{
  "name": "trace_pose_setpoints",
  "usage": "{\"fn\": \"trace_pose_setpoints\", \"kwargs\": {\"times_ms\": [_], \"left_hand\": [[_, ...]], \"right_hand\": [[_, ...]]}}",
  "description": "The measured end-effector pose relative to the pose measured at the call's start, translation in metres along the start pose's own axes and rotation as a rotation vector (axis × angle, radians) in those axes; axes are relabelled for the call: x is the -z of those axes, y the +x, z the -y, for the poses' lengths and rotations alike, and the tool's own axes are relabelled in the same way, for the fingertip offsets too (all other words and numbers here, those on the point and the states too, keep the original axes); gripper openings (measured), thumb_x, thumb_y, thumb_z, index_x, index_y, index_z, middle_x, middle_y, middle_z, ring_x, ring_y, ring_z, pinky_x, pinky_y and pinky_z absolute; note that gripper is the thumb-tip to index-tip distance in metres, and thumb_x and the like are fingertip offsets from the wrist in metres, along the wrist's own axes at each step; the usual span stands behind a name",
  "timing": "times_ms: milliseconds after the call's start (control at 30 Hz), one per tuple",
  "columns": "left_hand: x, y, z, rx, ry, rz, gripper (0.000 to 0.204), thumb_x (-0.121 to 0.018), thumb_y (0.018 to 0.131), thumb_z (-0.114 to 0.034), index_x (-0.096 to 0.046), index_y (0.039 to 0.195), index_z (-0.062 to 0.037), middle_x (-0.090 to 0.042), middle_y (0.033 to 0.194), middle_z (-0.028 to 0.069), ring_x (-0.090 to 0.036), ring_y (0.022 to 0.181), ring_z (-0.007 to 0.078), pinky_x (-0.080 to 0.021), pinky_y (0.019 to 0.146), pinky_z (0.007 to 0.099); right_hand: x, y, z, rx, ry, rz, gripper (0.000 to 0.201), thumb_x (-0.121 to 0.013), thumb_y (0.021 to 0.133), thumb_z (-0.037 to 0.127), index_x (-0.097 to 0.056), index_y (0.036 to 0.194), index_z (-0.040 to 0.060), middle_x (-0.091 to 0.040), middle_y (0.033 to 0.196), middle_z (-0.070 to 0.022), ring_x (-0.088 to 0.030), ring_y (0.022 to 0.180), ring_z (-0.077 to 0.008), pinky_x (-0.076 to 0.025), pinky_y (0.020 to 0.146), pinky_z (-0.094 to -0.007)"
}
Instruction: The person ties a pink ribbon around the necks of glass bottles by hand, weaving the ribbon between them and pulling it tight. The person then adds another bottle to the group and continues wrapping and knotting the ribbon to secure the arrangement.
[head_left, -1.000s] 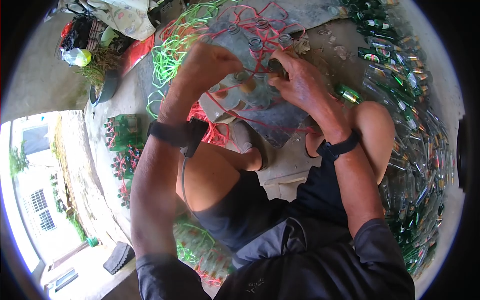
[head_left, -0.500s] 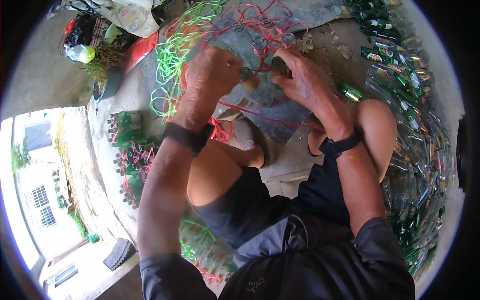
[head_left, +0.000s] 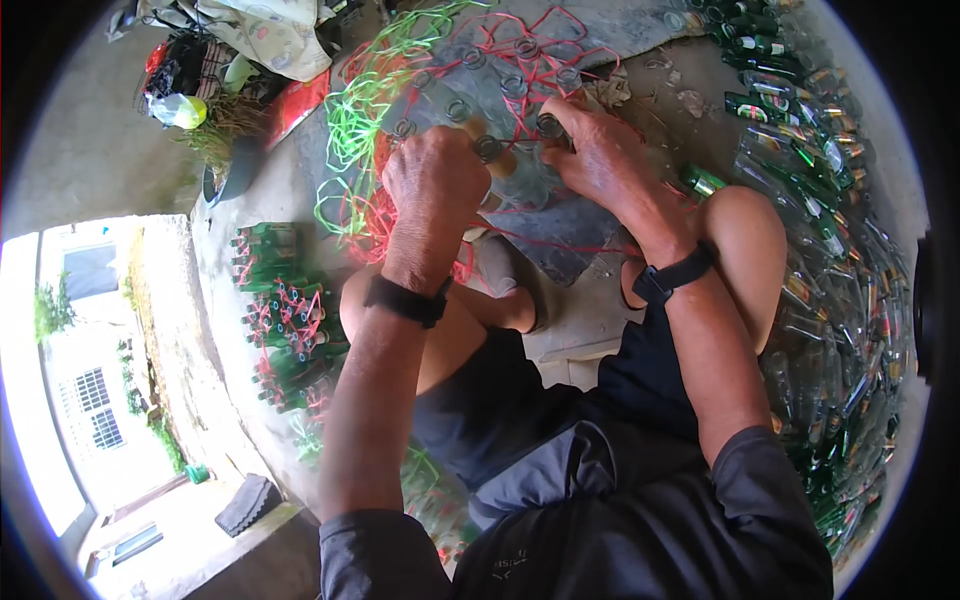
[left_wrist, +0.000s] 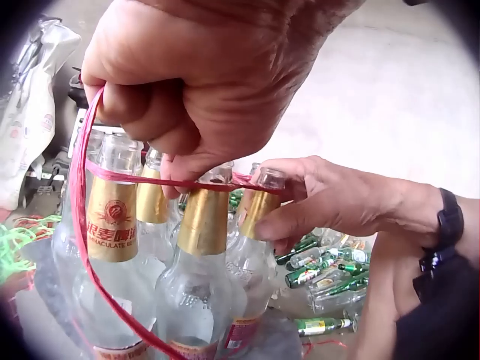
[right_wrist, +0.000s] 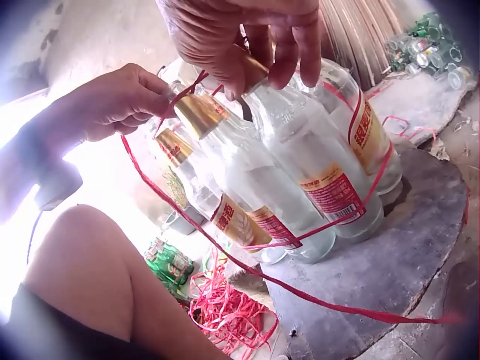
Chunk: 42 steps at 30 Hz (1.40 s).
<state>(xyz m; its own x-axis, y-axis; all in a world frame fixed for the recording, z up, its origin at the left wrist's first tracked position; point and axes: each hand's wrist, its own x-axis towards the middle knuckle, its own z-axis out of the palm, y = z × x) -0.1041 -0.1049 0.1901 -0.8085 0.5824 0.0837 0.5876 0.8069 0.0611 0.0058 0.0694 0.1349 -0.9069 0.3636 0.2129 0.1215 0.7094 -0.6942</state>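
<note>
A cluster of clear glass bottles (right_wrist: 292, 135) with gold neck labels stands on a dark slab (right_wrist: 390, 270). Curled fingers of my left hand (head_left: 437, 175) grip red plastic twine (left_wrist: 84, 187), close over the near bottle necks. The twine crosses the gold-foil neck (left_wrist: 201, 221) of a front bottle and also loops round the lower bodies. With its thumb and fingers, my right hand (head_left: 605, 160) holds the neck of the bottle (head_left: 549, 125) at the cluster's right side. A long strand (right_wrist: 360, 309) trails off across the slab.
Loose green and red twine (head_left: 365, 120) lies left of the cluster. Green bottles bundled with red twine (head_left: 285, 315) stand at the left. A big heap of green and clear bottles (head_left: 815, 330) lines the right side. A plant pot (head_left: 232, 170) stands at the upper left.
My left hand has come down towards my body and slightly right, uncovering the left bottle mouths. The right hand stays at its bottle neck.
</note>
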Motion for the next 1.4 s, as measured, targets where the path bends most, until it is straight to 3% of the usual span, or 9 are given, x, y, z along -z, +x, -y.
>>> {"fn": "trace_pose_setpoints", "kwargs": {"times_ms": [333, 400, 533, 600, 833, 900, 1000, 1200, 1400], "left_hand": [[-0.009, -0.02, 0.0, 0.024, -0.258, -0.101, 0.022, -0.064, 0.091, -0.021, -0.081, 0.096, -0.0085, -0.073, 0.084, 0.0224, -0.072, 0.08, 0.0428, -0.058, 0.073, 0.0479], [-0.018, -0.026, 0.0, 0.018, -0.383, -0.273, 0.022, -0.065, 0.095, -0.021, -0.08, 0.098, -0.005, -0.073, 0.075, 0.0194, -0.075, 0.072, 0.0348, -0.056, 0.066, 0.0477], [-0.023, -0.036, -0.006, 0.215, -0.692, -0.182, 0.02, -0.066, 0.097, -0.017, -0.079, 0.109, -0.0063, -0.072, 0.07, 0.0163, -0.073, 0.064, 0.0256, -0.054, 0.061, 0.0394], [-0.029, -0.039, -0.008, 0.243, -0.818, -0.279, 0.019, -0.068, 0.099, -0.01, -0.077, 0.114, -0.003, -0.053, 0.061, -0.0049, -0.043, 0.058, 0.0029, -0.033, 0.051, 0.0266], [-0.041, -0.048, -0.008, 0.212, -0.795, -0.374, 0.016, -0.068, 0.1, -0.011, -0.078, 0.111, -0.0048, -0.057, 0.061, -0.0019, -0.046, 0.057, 0.0043, -0.037, 0.051, 0.0277], [-0.037, -0.048, -0.005, 0.029, -0.59, -0.458, 0.015, -0.067, 0.096, -0.011, -0.077, 0.107, -0.0093, -0.068, 0.068, 0.0153, -0.067, 0.055, 0.0315, -0.05, 0.055, 0.0409], [-0.027, -0.045, 0.002, -0.063, -0.467, -0.403, 0.015, -0.065, 0.094, -0.011, -0.076, 0.105, -0.0108, -0.069, 0.07, 0.0166, -0.068, 0.061, 0.0376, -0.052, 0.056, 0.045], [-0.02, -0.037, 0.01, -0.168, -0.389, -0.338, 0.016, -0.062, 0.092, -0.013, -0.074, 0.102, -0.0112, -0.069, 0.072, 0.0184, -0.069, 0.066, 0.0415, -0.053, 0.059, 0.0521], [-0.02, -0.036, 0.008, -0.097, -0.4, -0.284, 0.016, -0.066, 0.095, -0.015, -0.078, 0.103, -0.009, -0.07, 0.076, 0.0209, -0.072, 0.07, 0.0399, -0.056, 0.063, 0.0465]], "right_hand": [[-0.008, 0.002, -0.006, 0.046, 0.037, -0.058, 0.031, -0.07, 0.084, 0.014, -0.059, 0.112, 0.0087, -0.068, 0.102, -0.0185, -0.066, 0.095, -0.0448, -0.052, 0.079, -0.0517], [-0.009, 0.002, -0.006, 0.044, 0.048, -0.07, 0.032, -0.07, 0.085, 0.015, -0.059, 0.114, 0.0086, -0.068, 0.101, -0.019, -0.066, 0.095, -0.0447, -0.052, 0.079, -0.0517], [-0.009, 0.001, -0.007, 0.021, 0.023, -0.035, 0.033, -0.07, 0.085, 0.015, -0.059, 0.116, 0.0082, -0.068, 0.1, -0.0197, -0.066, 0.094, -0.0447, -0.052, 0.078, -0.0513], [-0.009, 0.002, -0.006, 0.032, 0.021, -0.043, 0.033, -0.07, 0.086, 0.014, -0.059, 0.117, 0.0077, -0.068, 0.098, -0.0201, -0.066, 0.093, -0.0441, -0.052, 0.078, -0.0504], [-0.01, 0.0, -0.006, 0.016, 0.018, -0.021, 0.035, -0.07, 0.087, 0.015, -0.059, 0.12, 0.008, -0.069, 0.103, -0.0196, -0.067, 0.094, -0.0431, -0.052, 0.08, -0.049], [-0.011, 0.0, -0.005, -0.001, 0.005, -0.056, 0.036, -0.071, 0.086, 0.014, -0.06, 0.12, 0.0081, -0.07, 0.106, -0.0192, -0.068, 0.097, -0.0423, -0.053, 0.082, -0.0473], [-0.009, 0.0, -0.004, -0.004, -0.013, -0.033, 0.039, -0.073, 0.086, 0.014, -0.06, 0.123, 0.0091, -0.07, 0.109, -0.0187, -0.069, 0.099, -0.0417, -0.054, 0.084, -0.0458], [-0.005, 0.001, -0.001, -0.066, 0.05, 0.028, 0.044, -0.073, 0.086, 0.012, -0.06, 0.128, 0.0089, -0.07, 0.113, -0.0206, -0.069, 0.1, -0.0418, -0.054, 0.084, -0.0454], [-0.002, -0.001, 0.001, 0.048, 0.021, -0.03, 0.045, -0.074, 0.086, 0.009, -0.061, 0.129, 0.0096, -0.069, 0.114, -0.0188, -0.069, 0.095, -0.0425, -0.055, 0.083, -0.0451]]}}
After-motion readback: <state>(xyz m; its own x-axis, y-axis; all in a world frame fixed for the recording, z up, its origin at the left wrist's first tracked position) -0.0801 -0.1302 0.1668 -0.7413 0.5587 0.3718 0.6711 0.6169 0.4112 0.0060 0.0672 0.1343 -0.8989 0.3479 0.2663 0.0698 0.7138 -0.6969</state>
